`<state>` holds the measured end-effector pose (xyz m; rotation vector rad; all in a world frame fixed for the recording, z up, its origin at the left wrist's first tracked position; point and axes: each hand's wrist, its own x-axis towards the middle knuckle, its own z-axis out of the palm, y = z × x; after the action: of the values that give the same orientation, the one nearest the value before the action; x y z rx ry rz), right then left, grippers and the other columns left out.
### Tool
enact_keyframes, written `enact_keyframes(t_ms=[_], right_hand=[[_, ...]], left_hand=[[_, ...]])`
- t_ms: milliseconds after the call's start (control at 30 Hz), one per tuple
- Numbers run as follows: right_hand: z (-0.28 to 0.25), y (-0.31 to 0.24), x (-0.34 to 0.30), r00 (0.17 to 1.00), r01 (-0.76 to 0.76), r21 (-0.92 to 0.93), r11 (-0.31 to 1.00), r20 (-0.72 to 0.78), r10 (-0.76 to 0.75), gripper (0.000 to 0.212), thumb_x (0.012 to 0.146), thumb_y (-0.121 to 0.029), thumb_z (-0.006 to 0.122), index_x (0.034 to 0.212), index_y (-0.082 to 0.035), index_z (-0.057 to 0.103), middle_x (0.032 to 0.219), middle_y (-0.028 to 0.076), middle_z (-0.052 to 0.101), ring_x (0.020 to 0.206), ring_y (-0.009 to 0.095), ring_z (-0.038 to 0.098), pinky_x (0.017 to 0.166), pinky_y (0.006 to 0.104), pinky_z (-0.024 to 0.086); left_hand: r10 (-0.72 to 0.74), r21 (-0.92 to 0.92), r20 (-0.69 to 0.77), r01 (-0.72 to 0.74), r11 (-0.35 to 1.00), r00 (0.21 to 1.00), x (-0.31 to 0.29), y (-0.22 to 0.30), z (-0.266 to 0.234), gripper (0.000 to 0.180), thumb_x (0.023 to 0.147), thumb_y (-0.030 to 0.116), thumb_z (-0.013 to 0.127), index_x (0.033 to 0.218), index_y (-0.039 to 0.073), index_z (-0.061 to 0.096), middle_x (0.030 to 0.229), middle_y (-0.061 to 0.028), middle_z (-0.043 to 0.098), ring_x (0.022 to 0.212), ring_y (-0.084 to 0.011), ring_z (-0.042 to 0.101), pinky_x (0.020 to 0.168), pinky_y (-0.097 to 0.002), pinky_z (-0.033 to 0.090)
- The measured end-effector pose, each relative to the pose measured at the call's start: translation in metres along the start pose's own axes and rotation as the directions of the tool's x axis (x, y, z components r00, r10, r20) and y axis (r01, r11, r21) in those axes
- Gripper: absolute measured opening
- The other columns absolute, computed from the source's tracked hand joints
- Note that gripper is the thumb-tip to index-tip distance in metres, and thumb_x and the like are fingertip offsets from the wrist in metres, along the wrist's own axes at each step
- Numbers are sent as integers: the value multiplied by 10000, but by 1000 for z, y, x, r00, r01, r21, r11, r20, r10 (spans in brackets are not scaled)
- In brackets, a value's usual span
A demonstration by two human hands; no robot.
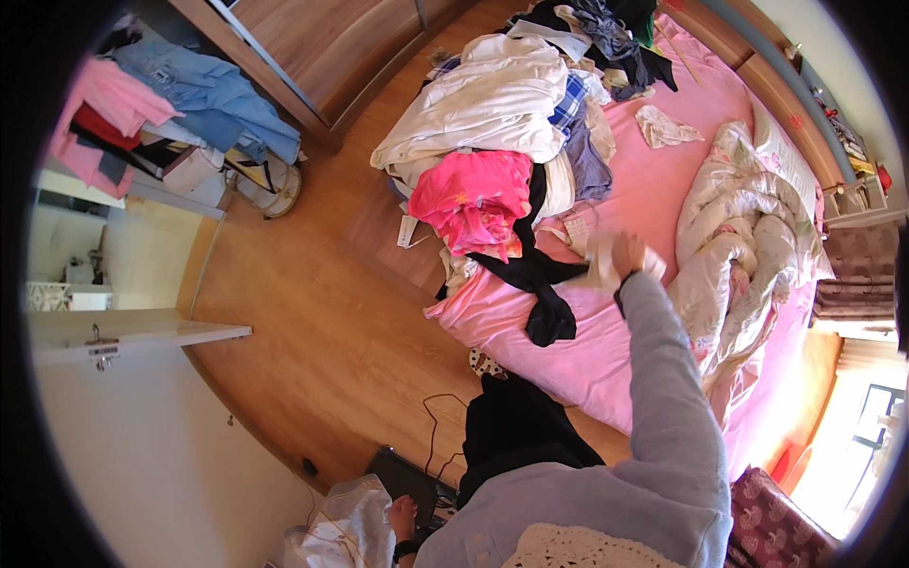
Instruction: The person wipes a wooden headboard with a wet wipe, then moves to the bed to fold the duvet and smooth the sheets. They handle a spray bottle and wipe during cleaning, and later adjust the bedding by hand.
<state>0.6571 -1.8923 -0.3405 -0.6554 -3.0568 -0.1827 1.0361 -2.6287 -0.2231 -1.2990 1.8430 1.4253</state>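
My right hand reaches out over the pink bed, blurred by motion. Its fingers are closed on a cream-coloured piece of cloth, whose exact kind I cannot make out. Just left of it lies a black garment, trailing over the bed's edge. A bright pink bundle of clothing and a big white quilt-like heap are piled further left. Low in the picture, my left hand hangs beside a crumpled white fabric; its fingers are too small and unclear to read.
A rumpled floral quilt covers the bed's right side. More dark clothes lie at the far end. At the left, jeans and pink clothes hang over a stand. A white door stands ajar. A cable trails across the floor near me.
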Motion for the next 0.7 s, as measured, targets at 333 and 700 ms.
enact_keyframes(t_ms=[333,700], right_hand=[[-210,-82,255,962,34,-202,979,-258,-86,223,861,-236,539,948,-116,707,1173,30,558,1076,291,528,834,487,452],[-68,-280,148,902,361,329,872,114,-416,1037,649,-444,806,1478,-188,238,1499,132,282,1353,361,320,986,641,358]], left_hand=[[-25,125,79,15,992,997,2,29,20,238,912,192,584,1033,-7,633,821,-52,634,651,-118,602,525,-219,457],[-12,209,-30,18,978,999,-20,-7,34,220,899,172,560,970,-4,671,720,-45,645,615,-113,603,523,-243,468]])
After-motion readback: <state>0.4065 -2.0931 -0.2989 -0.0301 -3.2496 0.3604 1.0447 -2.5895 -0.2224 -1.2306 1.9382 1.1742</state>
